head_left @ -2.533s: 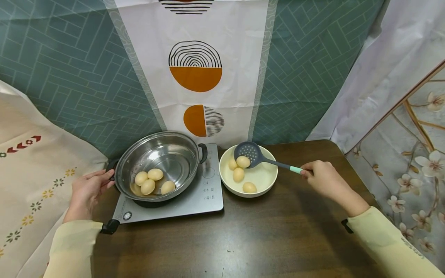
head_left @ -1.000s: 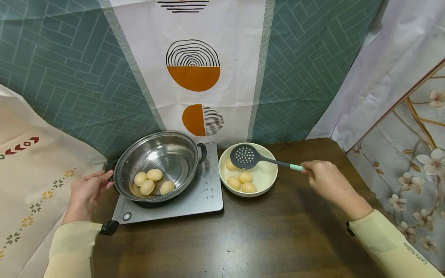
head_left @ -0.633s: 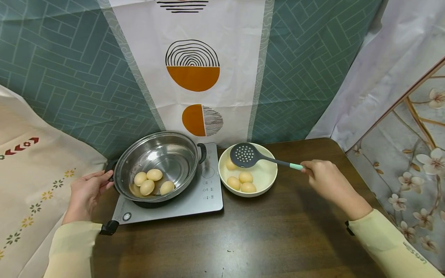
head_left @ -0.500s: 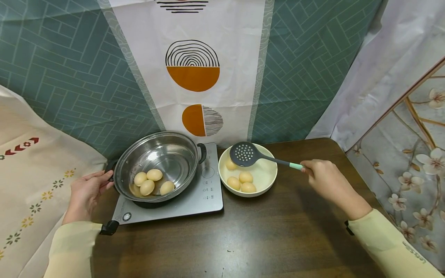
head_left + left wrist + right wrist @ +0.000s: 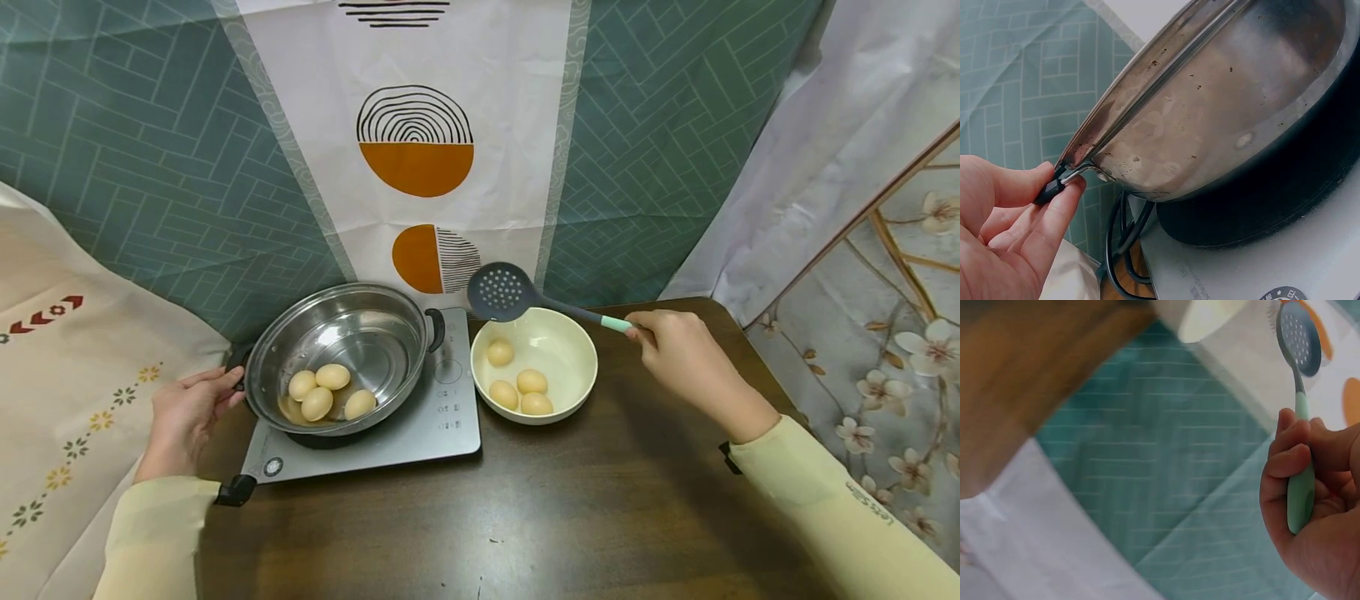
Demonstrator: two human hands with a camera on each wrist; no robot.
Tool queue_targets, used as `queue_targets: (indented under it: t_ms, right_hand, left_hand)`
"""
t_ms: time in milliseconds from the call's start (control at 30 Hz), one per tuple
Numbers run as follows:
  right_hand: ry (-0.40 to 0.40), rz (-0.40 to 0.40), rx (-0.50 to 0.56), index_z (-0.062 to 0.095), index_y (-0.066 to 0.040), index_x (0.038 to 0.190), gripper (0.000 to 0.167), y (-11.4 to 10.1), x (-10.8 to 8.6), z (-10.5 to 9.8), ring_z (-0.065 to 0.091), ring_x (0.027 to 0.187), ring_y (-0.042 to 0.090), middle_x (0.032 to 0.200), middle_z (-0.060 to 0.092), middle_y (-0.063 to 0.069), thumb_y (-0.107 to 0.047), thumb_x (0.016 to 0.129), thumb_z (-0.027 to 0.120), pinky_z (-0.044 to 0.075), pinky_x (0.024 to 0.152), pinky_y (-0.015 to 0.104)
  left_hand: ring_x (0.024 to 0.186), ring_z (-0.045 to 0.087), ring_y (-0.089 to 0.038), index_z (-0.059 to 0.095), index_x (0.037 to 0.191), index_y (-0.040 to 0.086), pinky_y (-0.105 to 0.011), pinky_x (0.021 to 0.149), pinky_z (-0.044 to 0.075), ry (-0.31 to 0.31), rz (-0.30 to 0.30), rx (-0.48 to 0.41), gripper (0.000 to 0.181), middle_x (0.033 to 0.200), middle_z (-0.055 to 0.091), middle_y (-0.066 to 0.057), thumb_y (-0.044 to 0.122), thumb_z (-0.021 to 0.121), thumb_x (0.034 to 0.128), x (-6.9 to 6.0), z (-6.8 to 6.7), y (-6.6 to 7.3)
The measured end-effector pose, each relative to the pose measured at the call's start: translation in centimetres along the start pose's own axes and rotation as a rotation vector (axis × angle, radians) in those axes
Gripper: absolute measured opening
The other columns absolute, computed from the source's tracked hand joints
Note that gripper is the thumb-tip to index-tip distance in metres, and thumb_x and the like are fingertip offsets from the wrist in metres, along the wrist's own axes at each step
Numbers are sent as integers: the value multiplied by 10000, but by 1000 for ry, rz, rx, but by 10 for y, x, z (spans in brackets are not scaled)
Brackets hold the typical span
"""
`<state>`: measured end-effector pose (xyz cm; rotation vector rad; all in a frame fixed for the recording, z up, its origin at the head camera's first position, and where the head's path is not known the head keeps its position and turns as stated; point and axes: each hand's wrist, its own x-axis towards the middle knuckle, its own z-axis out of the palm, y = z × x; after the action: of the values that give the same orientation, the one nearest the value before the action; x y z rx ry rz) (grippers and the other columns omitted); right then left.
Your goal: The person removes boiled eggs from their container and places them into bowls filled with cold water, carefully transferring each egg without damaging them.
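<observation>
"Left hand?"

"My left hand pinches the pan's black side handle, thumb on one side, fingertips on the other."

"Pan where?"

"Pan sits on the silver hotplate, left part of the table. Four eggs in it: three bunched up, one just to their right, all toward the near side."

"Right hand?"

"My right hand has its fingers curled round the mint-green grip of the slotted spoon. Firm hold."

"Spoon where?"

"Held up, dark round head toward the left, showing at the bowl's far-left edge in the head view. Can't tell exactly how high. Handle slopes down to my hand on the right."

"And the bowl?"

"Cream bowl, on the table, just right of the hotplate. Four more eggs inside: three close together on the near side, one apart at the far left."

"Background?"

"Green patterned cloth with a white panel. Black cords by the hotplate, left wrist view."
</observation>
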<state>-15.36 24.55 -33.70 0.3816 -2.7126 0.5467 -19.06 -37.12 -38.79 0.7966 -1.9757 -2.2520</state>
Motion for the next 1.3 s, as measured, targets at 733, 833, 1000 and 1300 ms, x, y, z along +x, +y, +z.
queue_targets:
  t_ms: [733,833,1000,1300]
  right_hand:
    - [8,-352,-100,663,-60,960,100,-108,49,41,628,703,188,783,653,44,-43,871,623,567,592,294]
    - [10,-388,-149,660,-75,939,121,-116,50,48,636,752,169,814,668,20,-10,843,622,572,629,277]
    - [-11,-417,-180,635,-86,884,125,-125,51,58,616,755,155,812,658,1,14,808,628,556,628,262]
    - [-27,-479,-257,636,-78,858,183,-133,50,68,554,674,147,752,602,13,51,732,606,499,534,238]
  left_hand:
    - [653,704,-129,638,847,129,-252,597,607,-24,-8,-79,156,714,706,16,11,722,790,-2,-1,0]
    - [658,705,-129,639,850,125,-253,611,608,-20,-15,-77,157,718,707,14,16,730,783,-2,-1,1]
    - [670,707,-129,638,861,128,-254,631,608,-16,-16,-66,181,737,711,12,42,759,759,-2,0,2]
    - [665,707,-126,640,848,140,-251,626,607,-13,-8,-58,188,726,709,21,42,767,751,-1,1,2]
